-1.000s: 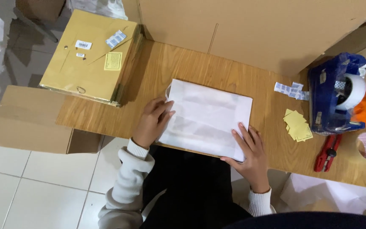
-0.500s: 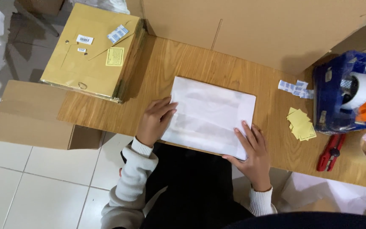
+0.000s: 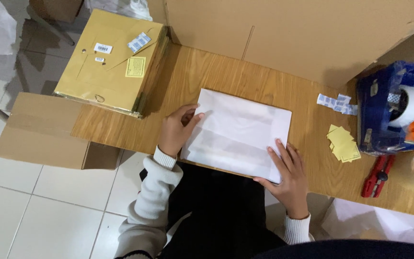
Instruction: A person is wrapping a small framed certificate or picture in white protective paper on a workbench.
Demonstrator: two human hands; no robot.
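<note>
A flat white package [image 3: 239,132] lies on the wooden table [image 3: 226,76] in front of me. My left hand [image 3: 176,129] rests against its left edge, fingers curled at the side. My right hand [image 3: 288,175] lies flat on its near right corner, fingers spread on the white surface. Neither hand lifts the package; both press or touch it.
A stack of yellow-brown envelopes with stickers [image 3: 109,60] sits at the table's left end. A blue tape dispenser [image 3: 389,108], yellow notes [image 3: 343,144], small labels [image 3: 334,101] and a red cutter [image 3: 377,175] lie to the right. Cardboard sheets [image 3: 288,29] stand behind; a cardboard box [image 3: 41,132] sits low at left.
The view has shifted slightly. Both hands stay on the white package in nearly the same places.
</note>
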